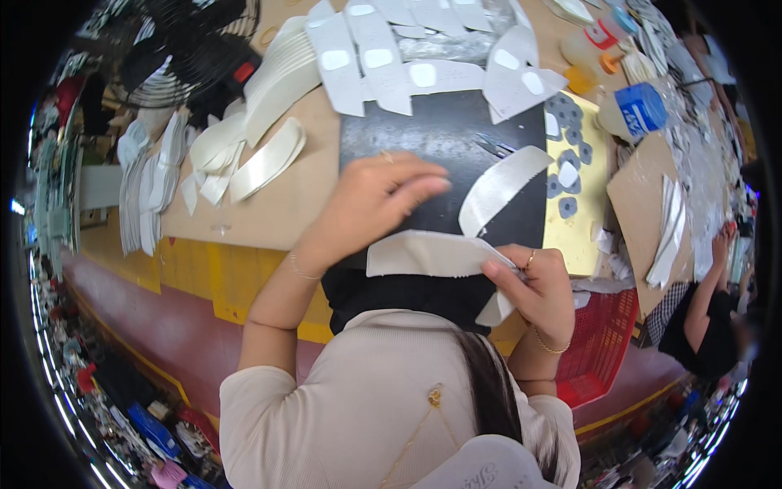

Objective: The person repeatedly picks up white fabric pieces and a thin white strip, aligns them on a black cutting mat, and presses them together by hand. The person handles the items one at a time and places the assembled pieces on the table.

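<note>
My right hand [533, 289] pinches a curved white panel [423, 254] at its right end, close to my body. A second, narrower white end hangs below those fingers; I cannot tell if it belongs to the same piece. Above the panel, my left hand [379, 196] hovers over the black mat [399, 134], thumb and fingertips drawn together. Anything between those tips is too small to make out. Another curved white piece [501, 189] lies on the mat's right side, beside a small metal hand tool [495, 147].
White pieces with pale patches [379, 57] line the mat's far edge. Stacks of cream panels [281, 77] and a fan [175, 53] stand left. Right are a yellow sheet [582, 220] with grey patches, a blue-labelled bottle [635, 110] and a red basket [599, 346]. Another person [709, 318] works farther right.
</note>
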Tool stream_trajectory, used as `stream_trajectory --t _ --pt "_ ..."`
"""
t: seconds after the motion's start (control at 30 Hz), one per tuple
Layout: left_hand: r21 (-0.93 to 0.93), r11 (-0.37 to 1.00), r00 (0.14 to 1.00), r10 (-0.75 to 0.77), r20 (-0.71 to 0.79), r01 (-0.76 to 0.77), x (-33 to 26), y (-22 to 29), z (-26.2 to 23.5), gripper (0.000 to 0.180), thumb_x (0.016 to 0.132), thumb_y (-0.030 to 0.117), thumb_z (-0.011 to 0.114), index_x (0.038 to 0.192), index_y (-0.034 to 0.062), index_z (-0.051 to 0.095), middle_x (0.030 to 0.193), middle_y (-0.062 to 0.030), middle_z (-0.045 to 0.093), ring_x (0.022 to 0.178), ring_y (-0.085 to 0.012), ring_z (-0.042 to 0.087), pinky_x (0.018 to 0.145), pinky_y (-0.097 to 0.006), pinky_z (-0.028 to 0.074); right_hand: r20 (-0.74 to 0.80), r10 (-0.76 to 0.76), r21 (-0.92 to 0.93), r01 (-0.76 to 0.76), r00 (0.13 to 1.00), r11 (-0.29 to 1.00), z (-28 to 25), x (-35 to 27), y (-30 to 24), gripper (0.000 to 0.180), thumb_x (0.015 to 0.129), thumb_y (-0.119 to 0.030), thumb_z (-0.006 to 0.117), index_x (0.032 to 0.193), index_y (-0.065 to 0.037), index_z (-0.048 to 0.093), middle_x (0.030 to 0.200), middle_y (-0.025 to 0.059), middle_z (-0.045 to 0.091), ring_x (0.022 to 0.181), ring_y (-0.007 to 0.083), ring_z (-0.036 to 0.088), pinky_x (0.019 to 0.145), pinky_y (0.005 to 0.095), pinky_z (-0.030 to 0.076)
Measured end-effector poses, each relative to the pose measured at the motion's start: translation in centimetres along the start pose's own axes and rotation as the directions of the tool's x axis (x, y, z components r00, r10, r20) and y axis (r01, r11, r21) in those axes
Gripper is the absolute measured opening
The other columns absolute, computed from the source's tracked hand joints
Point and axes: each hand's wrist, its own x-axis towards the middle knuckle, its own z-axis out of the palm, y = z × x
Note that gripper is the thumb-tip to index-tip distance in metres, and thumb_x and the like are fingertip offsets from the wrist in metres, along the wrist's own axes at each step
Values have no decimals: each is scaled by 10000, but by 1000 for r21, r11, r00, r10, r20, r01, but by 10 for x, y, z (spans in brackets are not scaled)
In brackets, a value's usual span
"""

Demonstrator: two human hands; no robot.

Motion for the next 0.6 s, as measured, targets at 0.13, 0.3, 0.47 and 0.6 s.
stream_trajectory --t 0.13,0.3,0.47,0.6 --pt "-51 985 980 -171 -106 166 15 -23 -16 198 909 157 671 1018 -2 717 833 -104 679 671 -183 604 630 -275 471 57 31 224 -43 998 974 -35 -20 11 288 962 -235 642 852 25 701 561 16 532 531 52 425 470 256 338" --pt "66 985 987 -157 -28 159 43 -21 -19 240 947 206 658 1059 3 721 896 -30 664 773 -94 618 663 -225 506 -551 49 537 309 833 785 -80 -63 53 371 1024 -278 512 708 -86 552 539 -15 447 455 64 385 442 241 286" --pt "223 973 998 54 31 -60 86 -33 12 238 931 191 661 1054 -5 716 926 -63 674 755 -126 641 658 -261 514 -710 -295 589 769 640 250 -132 -77 104 367 1092 -286 320 834 -81 483 567 25 421 454 108 322 476 264 281" --pt "346 918 981 168 100 -193 121 -24 50 248 903 205 676 1036 -2 713 970 -131 661 831 -220 665 727 -335 531 -851 -210 427 867 481 257 -157 -96 178 227 1081 -194 333 970 -66 485 635 38 424 503 127 319 531 277 298"
